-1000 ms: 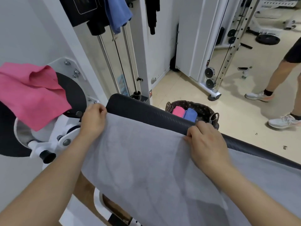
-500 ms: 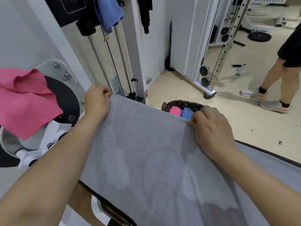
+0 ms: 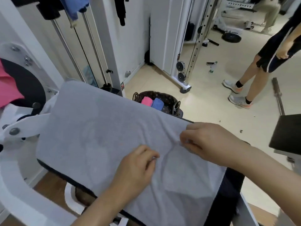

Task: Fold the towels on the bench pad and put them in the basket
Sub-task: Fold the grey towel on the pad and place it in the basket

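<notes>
A grey towel [image 3: 97, 131] lies spread over the dark bench pad [image 3: 65, 179], covering most of it. My left hand [image 3: 136, 168] has curled fingers and pinches the cloth near the towel's middle. My right hand [image 3: 210, 142] pinches the cloth a little further right, near the far edge. Creases run out from both pinches. Beyond the pad, a dark woven basket [image 3: 172, 99] stands on the floor. It holds a folded pink towel [image 3: 146, 100] and a folded blue towel [image 3: 158, 103]. Another pink towel [image 3: 8, 90] hangs on the machine at the left.
White machine frame parts [image 3: 19, 128] lie to the left, with cable-machine rods [image 3: 91, 46] behind. A blue cloth [image 3: 73, 7] hangs from above. A person [image 3: 260, 62] stands on the floor at the right. A black pad [image 3: 286, 134] juts in at the right edge.
My hands let go of the towel's far corners and came back toward me. The towel now lies flat over the pad, and both hands pinch it near its middle.
</notes>
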`<state>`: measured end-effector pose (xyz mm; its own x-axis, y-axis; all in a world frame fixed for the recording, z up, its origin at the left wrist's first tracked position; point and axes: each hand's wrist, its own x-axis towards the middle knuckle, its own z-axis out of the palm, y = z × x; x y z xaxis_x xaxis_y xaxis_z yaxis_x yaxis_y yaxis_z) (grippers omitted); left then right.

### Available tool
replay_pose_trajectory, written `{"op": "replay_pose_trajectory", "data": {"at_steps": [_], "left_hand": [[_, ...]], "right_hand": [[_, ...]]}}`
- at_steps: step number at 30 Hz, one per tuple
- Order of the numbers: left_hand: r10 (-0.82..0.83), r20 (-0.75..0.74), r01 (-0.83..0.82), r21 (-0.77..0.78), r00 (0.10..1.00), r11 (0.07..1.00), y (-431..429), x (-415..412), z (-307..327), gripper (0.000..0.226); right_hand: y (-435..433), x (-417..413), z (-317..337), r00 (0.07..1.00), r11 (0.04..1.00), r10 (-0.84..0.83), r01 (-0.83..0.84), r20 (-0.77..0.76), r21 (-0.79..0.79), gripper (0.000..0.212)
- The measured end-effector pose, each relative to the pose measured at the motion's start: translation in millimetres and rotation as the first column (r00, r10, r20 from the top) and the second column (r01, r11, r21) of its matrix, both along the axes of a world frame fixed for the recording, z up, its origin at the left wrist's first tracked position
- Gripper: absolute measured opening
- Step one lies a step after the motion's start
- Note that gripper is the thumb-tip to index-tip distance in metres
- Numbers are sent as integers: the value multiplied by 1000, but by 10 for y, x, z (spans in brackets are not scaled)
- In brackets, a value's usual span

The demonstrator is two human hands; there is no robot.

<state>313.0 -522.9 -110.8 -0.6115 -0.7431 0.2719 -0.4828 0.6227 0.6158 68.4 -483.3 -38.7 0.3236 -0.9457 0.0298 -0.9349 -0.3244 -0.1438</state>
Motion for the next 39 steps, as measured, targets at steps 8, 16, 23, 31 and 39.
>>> {"op": "replay_pose_trajectory", "data": {"at_steps": [8, 16, 23, 31, 39], "left_hand": [[-127, 124, 91, 265, 984, 960, 1274, -594, -275, 33], [105, 252, -121, 48, 962, 991, 1713, -635, -565, 12], [417, -13, -342, 546, 909, 765, 1747, -498, -283, 14], [619, -142, -410, 634, 772, 656, 1513, 17, 50, 14], [701, -117, -515, 595, 703, 617, 815, 1077, 204, 9]], "right_hand": [[557, -372, 98, 961, 970, 160, -109, -228, 219, 30], [722, -587, -60, 913, 973, 225, -231, -341, 26, 22], [666, -614, -48, 993, 992, 70, -79, -90, -98, 27], [216, -121, 246, 936, 971, -176, 216, 306, -101, 7], [-639, 640, 339, 935, 978, -108, 161, 339, -130, 34]]}}
